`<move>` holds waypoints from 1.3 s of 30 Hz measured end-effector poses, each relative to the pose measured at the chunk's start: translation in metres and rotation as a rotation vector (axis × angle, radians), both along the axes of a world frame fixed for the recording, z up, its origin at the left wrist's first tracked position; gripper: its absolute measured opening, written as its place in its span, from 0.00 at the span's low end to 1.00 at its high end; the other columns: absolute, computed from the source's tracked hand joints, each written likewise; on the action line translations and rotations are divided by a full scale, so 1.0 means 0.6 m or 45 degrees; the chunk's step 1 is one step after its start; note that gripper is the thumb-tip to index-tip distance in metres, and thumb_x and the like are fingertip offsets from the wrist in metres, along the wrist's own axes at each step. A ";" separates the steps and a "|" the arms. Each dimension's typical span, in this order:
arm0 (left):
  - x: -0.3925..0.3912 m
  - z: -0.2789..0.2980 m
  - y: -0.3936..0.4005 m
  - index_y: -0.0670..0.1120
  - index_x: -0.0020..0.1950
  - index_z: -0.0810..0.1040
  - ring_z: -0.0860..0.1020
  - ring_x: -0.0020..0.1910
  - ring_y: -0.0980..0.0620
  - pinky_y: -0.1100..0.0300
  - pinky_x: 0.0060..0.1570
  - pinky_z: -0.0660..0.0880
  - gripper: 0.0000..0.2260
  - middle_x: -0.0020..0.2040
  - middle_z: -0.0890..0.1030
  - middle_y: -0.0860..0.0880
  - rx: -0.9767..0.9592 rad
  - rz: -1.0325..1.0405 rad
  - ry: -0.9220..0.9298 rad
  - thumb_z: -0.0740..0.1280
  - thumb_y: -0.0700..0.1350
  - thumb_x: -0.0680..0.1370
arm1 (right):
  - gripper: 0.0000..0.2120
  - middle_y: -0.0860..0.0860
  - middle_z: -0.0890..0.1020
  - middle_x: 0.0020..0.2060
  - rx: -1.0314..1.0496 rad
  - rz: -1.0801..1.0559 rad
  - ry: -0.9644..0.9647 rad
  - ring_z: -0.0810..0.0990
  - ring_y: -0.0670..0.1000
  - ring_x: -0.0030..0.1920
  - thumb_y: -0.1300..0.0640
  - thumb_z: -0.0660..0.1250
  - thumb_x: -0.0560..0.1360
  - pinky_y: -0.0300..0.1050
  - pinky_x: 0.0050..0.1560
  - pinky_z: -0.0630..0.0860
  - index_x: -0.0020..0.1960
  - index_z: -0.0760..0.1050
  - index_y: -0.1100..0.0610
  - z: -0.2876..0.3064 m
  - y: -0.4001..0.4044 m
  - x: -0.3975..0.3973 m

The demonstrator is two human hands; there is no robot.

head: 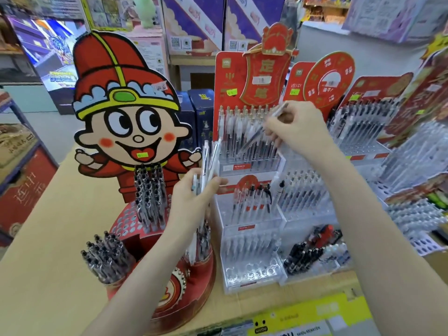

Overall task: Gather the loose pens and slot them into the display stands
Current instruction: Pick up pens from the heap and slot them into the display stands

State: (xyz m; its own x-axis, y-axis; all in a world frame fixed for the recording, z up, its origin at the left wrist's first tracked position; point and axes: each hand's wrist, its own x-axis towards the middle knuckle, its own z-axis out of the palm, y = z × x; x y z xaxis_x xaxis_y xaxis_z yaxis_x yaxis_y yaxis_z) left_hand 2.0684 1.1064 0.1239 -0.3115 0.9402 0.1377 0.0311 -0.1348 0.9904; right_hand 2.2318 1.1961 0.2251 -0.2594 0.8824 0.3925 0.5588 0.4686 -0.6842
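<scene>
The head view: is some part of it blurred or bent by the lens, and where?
Head view: right hand and its single pen are motion-smeared; the pen racks at the far right look soft and stretched by wide-angle distortion; the cartoon figure stand is sharp; lighting is even.

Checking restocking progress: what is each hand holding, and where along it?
Left hand grips a bundle of white pens near their lower ends; right hand pinches one pen mid-barrel.
</scene>
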 end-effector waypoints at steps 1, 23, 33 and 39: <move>-0.003 -0.001 -0.002 0.42 0.50 0.76 0.75 0.25 0.62 0.68 0.21 0.67 0.04 0.41 0.84 0.49 -0.002 -0.008 0.011 0.66 0.41 0.77 | 0.08 0.57 0.82 0.35 0.031 0.013 -0.045 0.80 0.53 0.33 0.62 0.63 0.75 0.50 0.39 0.80 0.47 0.75 0.68 0.010 0.005 -0.005; -0.014 -0.029 0.009 0.46 0.45 0.76 0.72 0.31 0.43 0.64 0.22 0.66 0.02 0.33 0.80 0.47 0.052 0.055 -0.044 0.65 0.41 0.78 | 0.10 0.59 0.80 0.39 0.029 -0.147 -0.637 0.80 0.58 0.40 0.61 0.56 0.80 0.51 0.40 0.78 0.48 0.73 0.65 -0.065 0.042 -0.071; -0.012 -0.027 0.010 0.45 0.46 0.76 0.71 0.31 0.43 0.64 0.22 0.66 0.01 0.31 0.80 0.50 0.043 0.050 -0.061 0.65 0.40 0.78 | 0.09 0.58 0.80 0.40 0.199 -0.503 -0.603 0.80 0.59 0.41 0.62 0.56 0.80 0.45 0.34 0.68 0.49 0.74 0.64 -0.098 0.023 -0.106; -0.007 -0.018 -0.001 0.45 0.46 0.75 0.73 0.25 0.54 0.64 0.19 0.65 0.02 0.31 0.79 0.51 0.021 -0.022 -0.091 0.65 0.39 0.78 | 0.14 0.53 0.82 0.33 0.156 -0.400 -0.281 0.81 0.51 0.34 0.51 0.61 0.79 0.43 0.36 0.75 0.43 0.78 0.60 -0.092 0.008 -0.073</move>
State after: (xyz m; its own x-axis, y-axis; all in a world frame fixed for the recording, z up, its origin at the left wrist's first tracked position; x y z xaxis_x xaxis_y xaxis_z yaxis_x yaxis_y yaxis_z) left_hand 2.0641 1.1058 0.1129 -0.3052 0.9432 0.1311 -0.0422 -0.1509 0.9876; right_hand 2.1878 1.2007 0.1698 -0.0745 0.8821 0.4651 0.8150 0.3226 -0.4813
